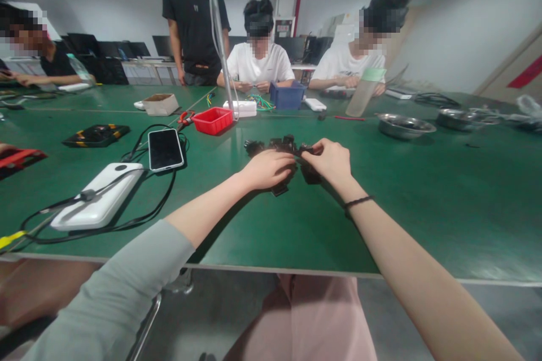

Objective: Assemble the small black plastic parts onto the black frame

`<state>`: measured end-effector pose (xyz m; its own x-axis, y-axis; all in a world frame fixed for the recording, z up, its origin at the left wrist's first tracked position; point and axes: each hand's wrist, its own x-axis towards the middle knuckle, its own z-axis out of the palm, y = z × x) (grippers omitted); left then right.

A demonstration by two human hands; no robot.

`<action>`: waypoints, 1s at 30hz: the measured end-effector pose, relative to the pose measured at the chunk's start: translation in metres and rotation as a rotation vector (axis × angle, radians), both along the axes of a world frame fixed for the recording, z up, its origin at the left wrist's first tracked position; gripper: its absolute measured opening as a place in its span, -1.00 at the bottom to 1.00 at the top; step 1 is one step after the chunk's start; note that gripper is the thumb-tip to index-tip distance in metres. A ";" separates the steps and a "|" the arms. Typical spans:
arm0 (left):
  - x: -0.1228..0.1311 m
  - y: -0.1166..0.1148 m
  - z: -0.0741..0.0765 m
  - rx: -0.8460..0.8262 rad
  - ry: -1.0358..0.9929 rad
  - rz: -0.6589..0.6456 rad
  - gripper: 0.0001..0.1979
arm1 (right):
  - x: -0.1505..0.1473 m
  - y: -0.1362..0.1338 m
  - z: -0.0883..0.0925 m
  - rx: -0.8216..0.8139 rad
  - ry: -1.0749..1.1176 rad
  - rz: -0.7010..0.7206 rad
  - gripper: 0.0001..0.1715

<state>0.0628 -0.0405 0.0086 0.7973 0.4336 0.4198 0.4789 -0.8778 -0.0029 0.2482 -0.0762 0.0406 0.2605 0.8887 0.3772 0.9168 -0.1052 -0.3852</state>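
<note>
A heap of small black plastic parts (277,145) lies on the green table (423,214) in front of me. My left hand (269,169) rests at the near edge of the heap with its fingers curled over black pieces; one black piece (279,189) sticks out below it. My right hand (330,159) is closed in a pinch on a black part (308,150) at the right side of the heap. A black band circles my right wrist. Both hands nearly touch each other.
To the left lie a phone (165,148), a white power bank (99,194) with black cables and a black tray (96,135). Further back stand a red bin (214,120), a blue bin (287,96), a cardboard box (161,104), steel bowls (404,125) and a bottle (363,93). Other people sit and stand at the far side.
</note>
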 end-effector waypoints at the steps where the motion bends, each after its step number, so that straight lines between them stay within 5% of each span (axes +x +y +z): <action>1: 0.000 0.000 0.000 0.003 0.000 -0.002 -0.66 | 0.000 0.000 0.000 -0.007 -0.003 -0.002 -0.76; 30: -0.002 0.001 -0.001 0.020 -0.028 -0.029 -0.65 | -0.006 0.000 -0.003 -0.087 -0.030 -0.085 -0.69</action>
